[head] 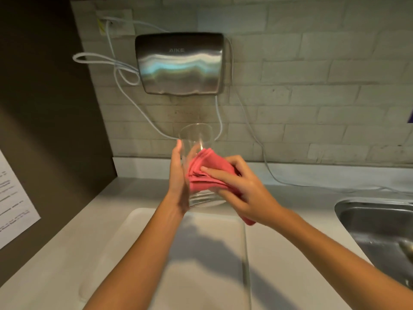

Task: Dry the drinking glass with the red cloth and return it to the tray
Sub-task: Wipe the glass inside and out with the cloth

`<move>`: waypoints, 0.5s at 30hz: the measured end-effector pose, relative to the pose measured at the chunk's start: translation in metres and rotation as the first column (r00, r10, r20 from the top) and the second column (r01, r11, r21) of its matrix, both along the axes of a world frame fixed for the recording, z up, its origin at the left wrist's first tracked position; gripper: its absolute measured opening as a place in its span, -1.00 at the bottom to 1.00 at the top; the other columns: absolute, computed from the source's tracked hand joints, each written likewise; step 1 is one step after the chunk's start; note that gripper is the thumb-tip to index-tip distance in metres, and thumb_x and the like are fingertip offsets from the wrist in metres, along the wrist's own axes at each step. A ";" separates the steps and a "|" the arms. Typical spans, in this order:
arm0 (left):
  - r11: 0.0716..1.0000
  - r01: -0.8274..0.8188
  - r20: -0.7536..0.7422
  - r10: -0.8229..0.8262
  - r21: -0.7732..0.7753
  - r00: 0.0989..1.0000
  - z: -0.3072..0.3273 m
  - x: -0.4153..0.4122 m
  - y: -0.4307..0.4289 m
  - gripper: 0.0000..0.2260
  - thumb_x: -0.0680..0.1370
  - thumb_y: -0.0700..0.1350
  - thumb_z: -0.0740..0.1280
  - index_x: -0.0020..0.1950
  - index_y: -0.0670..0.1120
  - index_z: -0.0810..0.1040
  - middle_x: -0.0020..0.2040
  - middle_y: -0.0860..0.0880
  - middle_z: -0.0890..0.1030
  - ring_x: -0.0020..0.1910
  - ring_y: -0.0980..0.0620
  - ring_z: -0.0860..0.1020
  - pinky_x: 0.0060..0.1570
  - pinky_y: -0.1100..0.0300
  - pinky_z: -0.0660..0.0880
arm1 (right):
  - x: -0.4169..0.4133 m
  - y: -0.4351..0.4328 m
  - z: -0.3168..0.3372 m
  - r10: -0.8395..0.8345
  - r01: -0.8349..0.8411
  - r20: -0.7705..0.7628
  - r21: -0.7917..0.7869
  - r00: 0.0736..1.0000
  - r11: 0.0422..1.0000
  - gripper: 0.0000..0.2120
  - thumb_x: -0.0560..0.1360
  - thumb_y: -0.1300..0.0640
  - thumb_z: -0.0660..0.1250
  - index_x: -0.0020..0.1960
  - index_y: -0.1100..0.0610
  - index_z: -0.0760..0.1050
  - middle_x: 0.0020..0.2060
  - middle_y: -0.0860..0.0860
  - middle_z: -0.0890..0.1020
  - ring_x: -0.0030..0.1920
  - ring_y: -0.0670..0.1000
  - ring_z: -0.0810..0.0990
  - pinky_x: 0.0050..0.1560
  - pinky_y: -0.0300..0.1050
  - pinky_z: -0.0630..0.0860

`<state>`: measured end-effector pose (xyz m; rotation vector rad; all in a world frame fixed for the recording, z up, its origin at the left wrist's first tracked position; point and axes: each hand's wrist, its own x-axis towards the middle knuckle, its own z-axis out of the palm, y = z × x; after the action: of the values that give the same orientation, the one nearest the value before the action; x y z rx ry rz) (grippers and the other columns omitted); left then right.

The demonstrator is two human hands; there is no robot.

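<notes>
1. The drinking glass (196, 139) is held in the air above the white countertop (67, 242), clear of the tray (201, 265) below it. It is roughly upright, tilted slightly, with its open mouth uppermost and its thick base towards the camera.

2. The left hand (177, 186) supports the glass on its left side — palm flat against the wall of the glass, fingers extended upward along it, fingertips near the rim. The hand is largely open rather than wrapped round; how far the thumb closes on the glass cannot be told.

3. The right hand (243, 191) is closed on the red cloth (205, 173), which is folded in several layers. Its fingers press the cloth against the right side of the glass, at the lower half of the wall.

4. A corner of the cloth hangs out below the right hand.

5. The tray is pale, rectangular with rounded corners, and lies on the countertop directly beneath both forearms — their shadow falls across it.

6. A steel sink (380, 224) is set into the countertop at the right edge.

7. A metal hand dryer (181, 63) is fixed to the tiled wall (312, 86) behind the glass, with white cables (107, 61) looped beside it.
</notes>
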<state>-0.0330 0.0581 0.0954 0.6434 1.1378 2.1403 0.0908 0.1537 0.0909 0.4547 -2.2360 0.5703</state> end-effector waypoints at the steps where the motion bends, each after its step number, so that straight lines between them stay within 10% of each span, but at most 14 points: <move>1: 1.000 0.027 0.027 -0.027 0.013 0.999 -0.002 0.003 0.000 -0.47 0.54 0.29 0.04 -0.01 -0.08 0.61 -0.30 -0.08 0.68 -0.34 0.00 0.66 -0.37 0.19 0.58 | -0.003 0.003 0.003 -0.021 0.021 0.001 -0.038 1.000 0.999 -0.62 0.49 0.17 0.23 0.30 0.17 0.42 -0.01 0.10 0.37 0.01 -0.16 0.36 0.13 -0.45 0.27; 5: 0.994 0.094 0.140 -0.100 0.049 0.985 -0.007 0.015 0.005 -0.49 0.42 0.36 0.21 0.05 -0.03 0.58 -0.04 -0.18 0.63 -0.16 -0.15 0.62 -0.11 -0.02 0.55 | -0.026 0.006 0.039 -0.219 0.189 -0.048 -0.348 0.975 0.918 -0.62 0.51 0.17 0.28 0.32 0.11 0.41 -0.05 0.06 0.37 -0.09 -0.30 0.38 0.02 -0.54 0.29; 9: 0.998 0.046 0.136 -0.053 0.049 0.989 -0.006 0.006 0.008 -0.42 0.41 0.36 0.22 0.17 -0.08 0.53 0.01 -0.19 0.60 0.00 -0.22 0.59 0.17 -0.28 0.39 | -0.020 -0.008 0.032 -0.176 0.155 -0.074 -0.228 0.982 0.961 -0.62 0.50 0.22 0.25 0.31 0.14 0.41 -0.03 -0.02 0.33 -0.08 -0.29 0.35 0.06 -0.53 0.28; 15: 0.999 -0.010 -0.023 0.010 -0.032 1.000 -0.010 0.005 0.004 -0.48 0.60 0.19 0.04 -0.32 -0.03 0.61 -0.38 -0.04 0.63 -0.45 0.06 0.61 -0.49 0.27 0.51 | -0.003 -0.003 0.009 -0.077 0.077 -0.044 0.006 0.996 0.997 -0.61 0.47 0.17 0.22 0.30 0.17 0.42 0.03 0.07 0.31 0.04 -0.23 0.31 0.16 -0.50 0.24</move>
<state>-0.0278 0.0623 0.0857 0.6504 1.1872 2.1240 0.0878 0.1506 0.0995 0.3798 -2.2048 0.5070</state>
